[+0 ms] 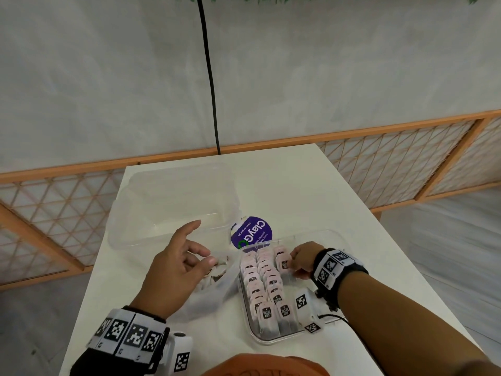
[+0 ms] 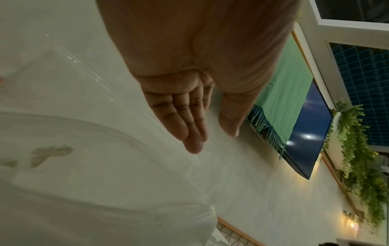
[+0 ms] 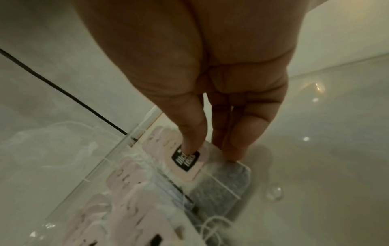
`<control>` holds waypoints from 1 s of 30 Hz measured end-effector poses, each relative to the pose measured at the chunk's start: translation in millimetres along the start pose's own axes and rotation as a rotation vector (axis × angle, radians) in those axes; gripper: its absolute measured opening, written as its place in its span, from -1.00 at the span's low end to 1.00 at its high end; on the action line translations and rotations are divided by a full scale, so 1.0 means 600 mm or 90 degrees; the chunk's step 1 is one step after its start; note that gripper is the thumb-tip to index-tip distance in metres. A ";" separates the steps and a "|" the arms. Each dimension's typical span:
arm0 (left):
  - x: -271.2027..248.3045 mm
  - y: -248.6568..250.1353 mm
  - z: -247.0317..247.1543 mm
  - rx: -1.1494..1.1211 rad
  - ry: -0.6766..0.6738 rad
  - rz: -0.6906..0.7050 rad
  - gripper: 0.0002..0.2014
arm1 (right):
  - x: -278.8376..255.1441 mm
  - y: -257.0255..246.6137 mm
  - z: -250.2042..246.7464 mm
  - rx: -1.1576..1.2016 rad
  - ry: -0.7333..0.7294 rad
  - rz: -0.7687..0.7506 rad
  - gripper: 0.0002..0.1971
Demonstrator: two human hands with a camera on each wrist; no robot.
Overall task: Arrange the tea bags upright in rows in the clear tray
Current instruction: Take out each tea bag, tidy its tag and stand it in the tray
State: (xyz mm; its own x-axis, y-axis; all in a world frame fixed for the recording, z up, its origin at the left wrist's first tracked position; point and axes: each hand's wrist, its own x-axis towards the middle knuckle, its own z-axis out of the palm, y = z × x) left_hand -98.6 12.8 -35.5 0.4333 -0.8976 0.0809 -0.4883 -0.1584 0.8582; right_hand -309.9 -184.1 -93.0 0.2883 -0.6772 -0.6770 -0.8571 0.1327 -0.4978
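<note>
The clear tray [image 1: 259, 340] sits right of centre on the white table. Two rows of upright tea bags [image 1: 261, 283] with pink tags fill its left side. At the tray's far right, my right hand [image 1: 294, 263] pinches one tea bag [image 1: 282, 260], which stands on the tray floor. In the right wrist view the thumb presses its pink tag [image 3: 187, 164] and the fingers [image 3: 235, 149] lie behind the tea bag [image 3: 221, 183]. My left hand [image 1: 204, 241] hovers with relaxed fingers, holding nothing, over a plastic bag of loose tea bags [image 1: 214, 283]. The left wrist view shows that left hand [image 2: 211, 139] with straight fingers.
A large clear plastic container [image 1: 173, 207] lies at the back left of the table [image 1: 325, 199]. A round purple "ClayGo" label [image 1: 253, 232] shows just beyond the tray. A black cable [image 1: 210, 77] hangs down the wall behind. Wooden lattice panels flank the table.
</note>
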 end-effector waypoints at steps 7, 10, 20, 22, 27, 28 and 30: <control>-0.004 -0.007 0.000 -0.002 0.004 -0.013 -0.36 | 0.011 -0.003 0.012 -0.011 0.038 -0.003 -0.88; -0.005 -0.011 0.001 -0.001 0.001 -0.020 -0.38 | 0.007 -0.004 0.010 -0.048 0.048 0.000 -0.78; 0.015 -0.056 0.012 0.265 -0.087 -0.095 -0.80 | -0.036 -0.026 0.012 -0.127 0.197 -0.176 -0.87; 0.024 -0.071 0.023 0.308 -0.107 -0.112 -0.80 | -0.066 -0.044 0.028 -0.108 0.177 -0.343 -0.88; 0.042 -0.099 0.059 0.378 -0.159 -0.148 -0.74 | -0.093 -0.063 0.081 -0.333 0.053 -0.547 -0.65; 0.044 -0.101 0.064 0.379 -0.164 -0.153 -0.69 | -0.091 -0.062 0.089 -0.376 0.057 -0.550 -0.61; 0.047 -0.103 0.075 0.383 -0.165 -0.150 -0.60 | -0.091 -0.061 0.100 -0.405 0.066 -0.547 -0.61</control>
State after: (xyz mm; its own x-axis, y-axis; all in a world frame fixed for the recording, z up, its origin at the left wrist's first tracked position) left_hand -90.1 -20.9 -109.1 0.4209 -0.8690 -0.2602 -0.7710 -0.4938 0.4021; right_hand -268.9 -108.2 -70.3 0.8885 -0.4261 -0.1703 -0.4579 -0.7980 -0.3918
